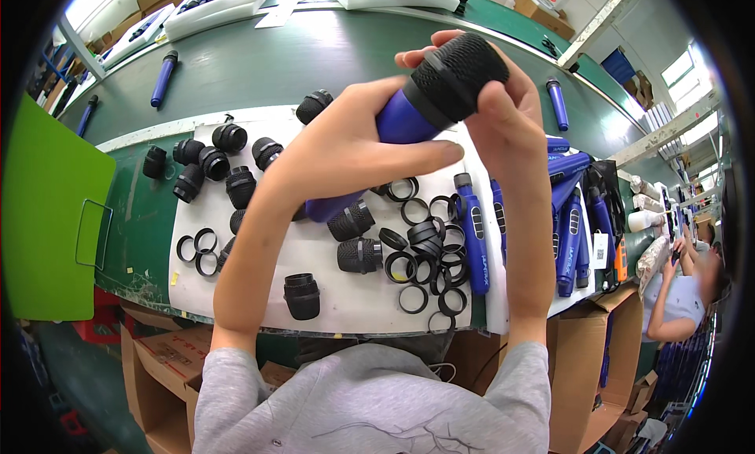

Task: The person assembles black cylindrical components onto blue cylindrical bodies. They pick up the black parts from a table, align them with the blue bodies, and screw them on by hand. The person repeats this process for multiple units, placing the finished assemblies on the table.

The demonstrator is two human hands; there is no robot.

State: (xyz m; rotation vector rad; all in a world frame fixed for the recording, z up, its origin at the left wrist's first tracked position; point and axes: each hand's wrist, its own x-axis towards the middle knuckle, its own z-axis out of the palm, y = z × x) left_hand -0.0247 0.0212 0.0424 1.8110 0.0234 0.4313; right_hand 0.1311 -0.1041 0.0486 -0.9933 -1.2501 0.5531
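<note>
Holding a blue microphone (436, 90), the left hand (354, 135) grips its body (403, 117) and the right hand (513, 112) its black grille (472, 67); pale lettering (483, 274) marks a blue handle (471, 226) nearby.

"What was in hand?"
"I logged over the remote feed: one microphone (447, 86), blue body, black mesh head. Left hand (346, 135): around the body. Right hand (515, 112): around the head."
"And on the white sheet (342, 306)?"
"I listed loose black mesh heads (360, 256), mostly left; black rings (425, 238), clustered right of them, some overlapping."
"Further right?"
"I recorded blue microphone bodies (570, 245), piled. Far left stood one lime-green panel (51, 210)."
</note>
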